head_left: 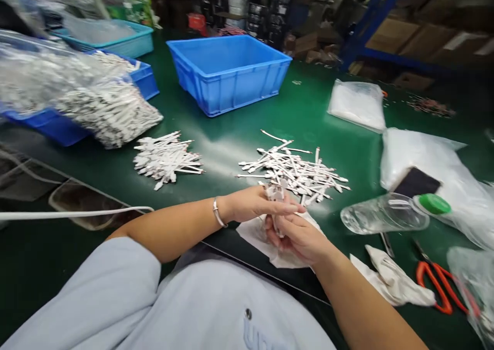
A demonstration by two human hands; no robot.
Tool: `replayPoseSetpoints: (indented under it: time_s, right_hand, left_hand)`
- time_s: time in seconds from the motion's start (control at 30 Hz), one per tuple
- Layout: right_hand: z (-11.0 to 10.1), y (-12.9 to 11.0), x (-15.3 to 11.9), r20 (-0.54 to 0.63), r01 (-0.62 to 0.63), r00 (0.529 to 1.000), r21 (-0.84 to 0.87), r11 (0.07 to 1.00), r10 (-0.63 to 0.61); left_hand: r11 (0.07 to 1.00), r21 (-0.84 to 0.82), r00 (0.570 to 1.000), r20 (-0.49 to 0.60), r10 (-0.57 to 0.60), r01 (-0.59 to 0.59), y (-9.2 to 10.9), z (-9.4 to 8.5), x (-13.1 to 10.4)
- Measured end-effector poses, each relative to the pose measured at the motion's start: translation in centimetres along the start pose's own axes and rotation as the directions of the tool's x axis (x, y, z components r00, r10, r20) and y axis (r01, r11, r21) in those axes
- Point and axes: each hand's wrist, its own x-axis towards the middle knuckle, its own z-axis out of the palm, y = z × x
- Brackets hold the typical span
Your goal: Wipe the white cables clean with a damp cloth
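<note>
My left hand [252, 204] and my right hand [297, 235] meet in front of me, both closed round a small bunch of short white cables [276, 191]. White connector ends poke out above the fingers, while the rest of the bunch is mostly hidden. Under my hands, a white cloth [254, 235] lies at the table's edge. Just beyond them spreads a loose pile of white cables [297, 170] pointing in many directions. Left of that is a neater heap of the same cables [166, 158], mostly lying one way.
A blue bin [235, 85] stands at the back. Bagged white cables [111, 110] spill from blue trays on the left. To the right lie a clear bottle [382, 214] with a green cap, a dark phone-like object [416, 181], orange-handled pliers [442, 283], a crumpled cloth [397, 278] and plastic bags [357, 104].
</note>
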Motion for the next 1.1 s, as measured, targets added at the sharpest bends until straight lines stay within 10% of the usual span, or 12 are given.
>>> replayPoseSetpoints:
  time_s: [0.13, 0.2, 0.27, 0.37, 0.5, 0.6, 0.77, 0.9, 0.97, 1.1]
  right_hand:
    - [0.3, -0.1, -0.2, -0.116, 0.033, 0.992, -0.106, 0.994, -0.045]
    - [0.3, -0.3, -0.4, -0.127, -0.002, 0.992, -0.209, 0.978, -0.025]
    - [0.3, -0.3, -0.7, -0.111, -0.043, 0.994, -0.338, 0.940, 0.006]
    - [0.4, -0.4, -0.9, -0.061, -0.053, 0.998, -0.464, 0.884, 0.027]
    - [0.7, -0.5, -0.9, -0.076, -0.065, 0.996, -0.381, 0.922, 0.039]
    - [0.7, -1.0, -0.9, -0.232, -0.028, 0.972, -0.246, 0.969, -0.031]
    - [-0.6, -2.0, -0.7, -0.486, 0.188, 0.837, -0.174, 0.967, -0.250]
    - [-2.1, -2.7, -0.6, -0.582, 0.314, 0.709, -0.244, 0.918, -0.397]
    - [-2.3, -3.3, -1.0, -0.618, 0.342, 0.635, -0.312, 0.886, -0.463]
    - [-1.4, -5.1, -4.7, -0.617, 0.318, 0.418, -0.588, 0.744, -0.666]
  left_hand:
    - [0.876, 0.444, 0.880, -0.317, 0.352, -0.190, 1.4, -0.2, -1.1]
    - [0.574, 0.795, 0.857, -0.144, 0.494, -0.197, 2.3, 0.0, -2.1]
    - [0.222, 0.955, 0.922, 0.104, 0.373, -0.198, 2.8, 0.3, -3.0]
    - [-0.093, 0.983, 0.984, 0.167, 0.069, -0.160, 2.7, 1.0, -3.6]
    - [-0.176, 0.981, 0.994, 0.069, -0.083, -0.083, 3.2, 1.0, -4.7]
    - [-0.247, 0.949, 0.978, -0.206, -0.010, 0.198, 5.0, -0.8, -6.9]
    - [-0.372, 0.569, 0.671, -0.691, 0.267, 0.734, 7.5, -8.6, -11.3]
    - [-0.318, 0.468, 0.532, -0.832, 0.155, 0.824, 6.9, -13.5, -12.7]
    - [-0.330, 0.518, 0.599, -0.768, 0.227, 0.789, 6.2, -13.4, -12.3]
    - [-0.265, 0.847, 0.879, -0.394, 0.268, 0.461, 5.3, -9.7, -9.0]
